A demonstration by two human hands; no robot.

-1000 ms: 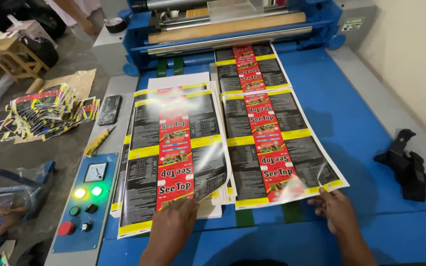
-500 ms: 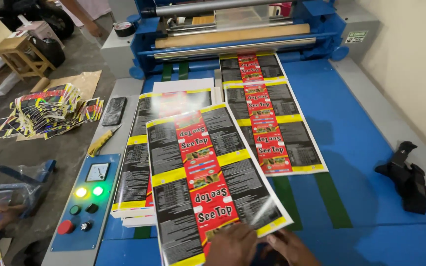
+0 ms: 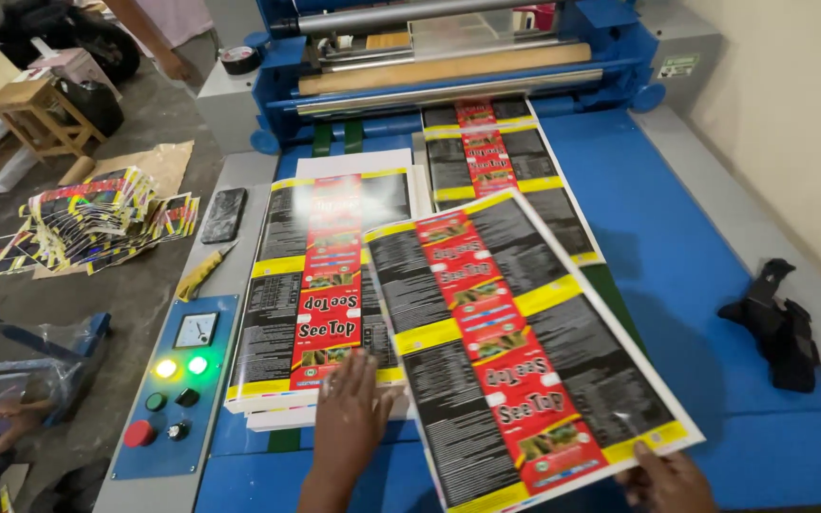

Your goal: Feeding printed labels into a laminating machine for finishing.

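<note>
On the blue table (image 3: 715,237), near its front edge: a loose sheet (image 3: 515,342) lies partly over the stack (image 3: 320,294).
Sheet material: thin, glossy printed paper, rectangular; black text panels, yellow bands, a red strip down the middle; glare on its surface.
Sheet axis: long side runs from the near right corner to the far left, skewed against the stack.
Stack: same printed sheets piled flat and squared, long side pointing at the roller (image 3: 444,68).
Left hand (image 3: 353,408): palm down, fingers spread flat, pressing the stack's near edge just beside the sheet's left edge; nothing grasped.
Right hand (image 3: 667,480): at the picture's bottom, pinching the sheet's near right corner, thumb on top.
Outfeed sheet (image 3: 501,161): flat under the roller, beyond the loose one.
Black cloth (image 3: 779,318): crumpled, well apart at right.
Control panel (image 3: 171,380): blue plate, round buttons, two lit green lamps, left of the stack.
</note>
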